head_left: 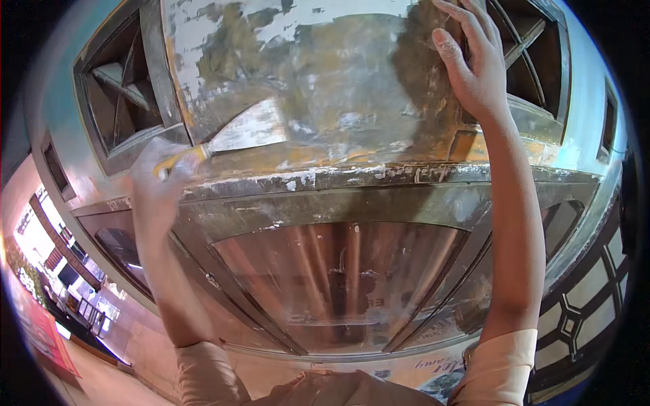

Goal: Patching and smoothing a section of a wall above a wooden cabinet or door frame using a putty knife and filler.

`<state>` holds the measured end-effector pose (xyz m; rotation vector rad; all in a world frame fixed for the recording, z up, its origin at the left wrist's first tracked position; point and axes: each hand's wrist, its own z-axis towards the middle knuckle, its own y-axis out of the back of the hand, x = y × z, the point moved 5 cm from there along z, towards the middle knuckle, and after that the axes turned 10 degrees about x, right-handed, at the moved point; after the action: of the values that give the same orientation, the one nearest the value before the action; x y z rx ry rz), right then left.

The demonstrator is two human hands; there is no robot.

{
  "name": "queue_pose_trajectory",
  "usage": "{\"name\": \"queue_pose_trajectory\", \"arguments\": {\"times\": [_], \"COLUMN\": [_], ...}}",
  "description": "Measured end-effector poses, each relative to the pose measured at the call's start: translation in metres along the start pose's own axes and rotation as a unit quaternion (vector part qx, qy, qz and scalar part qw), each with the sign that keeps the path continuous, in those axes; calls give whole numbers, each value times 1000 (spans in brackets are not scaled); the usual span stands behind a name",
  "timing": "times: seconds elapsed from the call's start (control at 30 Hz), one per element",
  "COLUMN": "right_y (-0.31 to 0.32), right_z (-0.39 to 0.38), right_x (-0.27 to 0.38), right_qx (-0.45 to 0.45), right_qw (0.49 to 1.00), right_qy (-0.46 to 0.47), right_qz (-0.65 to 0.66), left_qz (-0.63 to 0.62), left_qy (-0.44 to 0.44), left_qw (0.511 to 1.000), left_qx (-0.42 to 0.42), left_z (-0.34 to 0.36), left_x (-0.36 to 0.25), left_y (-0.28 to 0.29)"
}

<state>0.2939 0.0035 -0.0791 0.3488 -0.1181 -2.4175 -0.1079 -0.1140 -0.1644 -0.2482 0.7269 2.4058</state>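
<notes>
1. Where the view looked up, a metal panel [325, 101] with flaking white paint and rusty patches filled the frame above a horizontal ledge [352, 179], with a glass pane [338, 277] below it.
2. Louvred openings [125, 88] sat either side of the panel; a lit shop interior [61, 271] showed lower left.
3. No containers showed.
4. Right hand [474, 64] lay flat on the panel's upper right, fingers spread, gripping nothing.
5. Left hand [152, 186], motion-blurred, was clenched round the yellow handle of a putty knife [230, 139], whose blade lay against the panel just above the ledge.
</notes>
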Motion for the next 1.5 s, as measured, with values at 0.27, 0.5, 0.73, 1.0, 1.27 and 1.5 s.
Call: {"name": "queue_pose_trajectory", "arguments": {"times": [0.27, 0.5, 0.73, 1.0, 1.27, 1.5], "right_y": [3, -1, -3, 1, -2, 2], "right_z": [3, 0, -2, -3, -4, -16], "right_x": [5, -4, -6, -6, -9, -6], "right_qx": [-25, -12, -24, -18, -20, 65], "right_qw": [1000, 1000, 1000, 1000, 1000, 995], "right_qy": [14, 7, 14, 1, 23, 7], "right_qz": [-1, 12, -2, -10, -7, -72], "left_qz": [114, 111, 69, 81, 96, 122], "left_qy": [11, 43, 75, 14, -12, -38], "left_qw": [989, 990, 993, 996, 993, 985], "left_qx": [94, 73, 65, 45, 67, 114], "left_z": [-7, -10, -10, -4, 25, 26], "left_x": [-27, -28, -27, -39, -82, -97], "left_y": [-13, -6, -2, -6, -37, -56]}}
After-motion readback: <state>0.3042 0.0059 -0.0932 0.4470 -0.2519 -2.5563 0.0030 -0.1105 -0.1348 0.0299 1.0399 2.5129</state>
